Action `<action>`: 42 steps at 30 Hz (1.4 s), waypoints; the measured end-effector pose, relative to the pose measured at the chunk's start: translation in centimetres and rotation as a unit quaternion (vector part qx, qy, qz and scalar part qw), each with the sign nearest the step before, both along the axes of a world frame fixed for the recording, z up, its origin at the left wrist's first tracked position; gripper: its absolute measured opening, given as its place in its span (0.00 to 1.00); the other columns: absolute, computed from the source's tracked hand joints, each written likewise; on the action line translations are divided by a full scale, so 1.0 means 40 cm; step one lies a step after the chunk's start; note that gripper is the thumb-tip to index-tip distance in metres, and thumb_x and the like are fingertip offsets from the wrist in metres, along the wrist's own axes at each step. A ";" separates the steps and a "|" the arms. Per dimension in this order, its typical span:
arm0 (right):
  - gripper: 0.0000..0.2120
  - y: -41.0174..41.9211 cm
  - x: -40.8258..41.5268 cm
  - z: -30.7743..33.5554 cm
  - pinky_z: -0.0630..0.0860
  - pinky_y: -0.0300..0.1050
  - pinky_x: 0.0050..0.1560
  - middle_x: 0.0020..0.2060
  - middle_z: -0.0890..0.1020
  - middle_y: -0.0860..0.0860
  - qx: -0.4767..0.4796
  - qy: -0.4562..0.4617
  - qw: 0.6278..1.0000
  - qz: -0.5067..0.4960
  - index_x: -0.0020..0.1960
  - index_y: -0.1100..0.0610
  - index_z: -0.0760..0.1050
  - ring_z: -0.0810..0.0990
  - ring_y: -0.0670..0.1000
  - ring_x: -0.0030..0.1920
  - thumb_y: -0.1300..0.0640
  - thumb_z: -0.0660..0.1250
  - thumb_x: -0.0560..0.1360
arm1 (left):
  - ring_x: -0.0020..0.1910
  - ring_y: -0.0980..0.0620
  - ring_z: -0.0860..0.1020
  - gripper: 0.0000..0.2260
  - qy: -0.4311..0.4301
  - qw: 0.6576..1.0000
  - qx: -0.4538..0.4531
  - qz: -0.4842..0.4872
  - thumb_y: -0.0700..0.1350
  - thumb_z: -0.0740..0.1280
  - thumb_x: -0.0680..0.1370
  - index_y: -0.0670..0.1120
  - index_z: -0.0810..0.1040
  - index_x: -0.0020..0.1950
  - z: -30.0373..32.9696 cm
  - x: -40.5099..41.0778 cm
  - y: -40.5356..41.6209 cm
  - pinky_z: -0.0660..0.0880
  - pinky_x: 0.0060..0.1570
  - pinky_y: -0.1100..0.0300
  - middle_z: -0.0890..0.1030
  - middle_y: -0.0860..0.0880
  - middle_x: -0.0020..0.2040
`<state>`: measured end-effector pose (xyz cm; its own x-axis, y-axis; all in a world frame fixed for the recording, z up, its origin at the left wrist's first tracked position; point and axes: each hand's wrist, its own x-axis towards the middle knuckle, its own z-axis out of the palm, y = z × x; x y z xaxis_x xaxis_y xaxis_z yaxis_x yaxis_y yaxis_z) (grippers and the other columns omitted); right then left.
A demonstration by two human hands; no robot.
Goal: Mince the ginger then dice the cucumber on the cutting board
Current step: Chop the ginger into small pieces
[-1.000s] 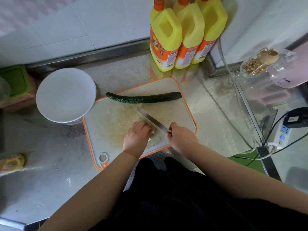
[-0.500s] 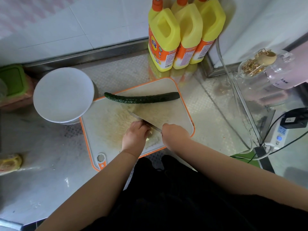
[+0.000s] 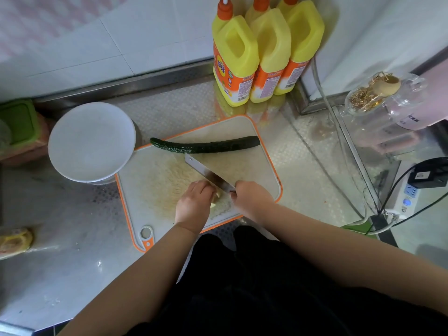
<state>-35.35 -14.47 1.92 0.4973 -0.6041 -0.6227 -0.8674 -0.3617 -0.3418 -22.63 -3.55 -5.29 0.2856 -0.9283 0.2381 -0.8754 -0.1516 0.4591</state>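
A white cutting board (image 3: 252,166) with an orange rim lies on the steel counter. A whole dark green cucumber (image 3: 206,145) lies across its far part. Near the board's front edge my left hand (image 3: 194,206) curls over a pale piece of ginger (image 3: 216,197), which is mostly hidden under the fingers. My right hand (image 3: 252,198) grips the handle of a knife (image 3: 206,172); its blade runs up and left, right beside my left fingers and the ginger.
A white bowl (image 3: 91,141) stands left of the board, touching its corner. Three yellow bottles (image 3: 261,57) stand behind the board. A glass jar (image 3: 383,100), cables and a power strip (image 3: 409,197) are to the right. A green-lidded box (image 3: 18,120) sits far left.
The knife blade has shifted and tilted between frames beside my left fingers, its tip now close to the cucumber. My left hand stays on the ginger. The cucumber has not moved.
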 end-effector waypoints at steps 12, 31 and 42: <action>0.08 0.015 0.017 0.034 0.71 0.45 0.42 0.47 0.78 0.55 -0.041 0.062 0.995 0.070 0.55 0.60 0.73 0.78 0.55 0.48 0.62 0.57 0.80 | 0.49 0.53 0.73 0.04 0.022 0.999 0.036 0.028 0.37 0.76 0.71 0.44 0.83 0.43 -0.012 -0.002 0.001 0.78 0.28 0.55 0.82 0.49 0.44; 0.14 0.004 -0.001 0.017 0.76 0.49 0.48 0.47 0.80 0.56 -0.009 -0.009 1.000 -0.004 0.54 0.59 0.74 0.79 0.56 0.48 0.50 0.57 0.81 | 0.47 0.48 0.72 0.11 -0.014 1.000 0.014 0.020 0.46 0.62 0.75 0.45 0.81 0.39 -0.004 0.001 0.000 0.76 0.33 0.55 0.80 0.49 0.42; 0.10 0.026 0.027 0.031 0.71 0.46 0.45 0.51 0.79 0.56 -0.006 0.042 0.998 0.046 0.56 0.60 0.73 0.78 0.57 0.52 0.60 0.57 0.80 | 0.48 0.50 0.73 0.06 0.044 0.998 0.010 0.036 0.35 0.77 0.69 0.42 0.83 0.43 -0.005 0.002 0.005 0.78 0.36 0.57 0.82 0.48 0.44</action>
<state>-34.27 -13.44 3.17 0.4974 -0.5659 -0.6575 -0.8559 -0.4438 -0.2655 -22.53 -3.34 -5.49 0.3709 -0.9089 0.1905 -0.8180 -0.2227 0.5303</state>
